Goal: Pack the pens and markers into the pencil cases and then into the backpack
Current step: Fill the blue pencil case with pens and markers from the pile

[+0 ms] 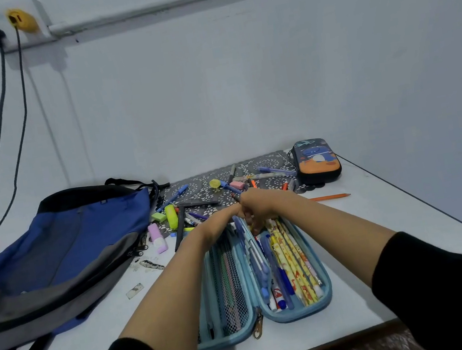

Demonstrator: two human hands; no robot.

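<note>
An open light-blue pencil case (326,290) lies in front of me. Its right half holds yellow patterned pencils (294,259) and blue pens, and its left half has a mesh pocket (226,282). My two hands meet at its far end. My right hand (258,202) grips a dark pen (235,197) whose tip pokes out to the left. My left hand (223,220) curls its fingers on the case's far edge by the middle flap. The blue and grey backpack (62,252) lies flat at the left. A closed dark case with an orange print (317,161) stands at the back right.
Loose pens, markers, highlighters (171,215) and erasers are scattered on a patterned mat (198,191) behind the hands. An orange pencil (330,197) lies to the right, a pink correction tape (157,238) by the backpack. Two cables hang down the wall at left.
</note>
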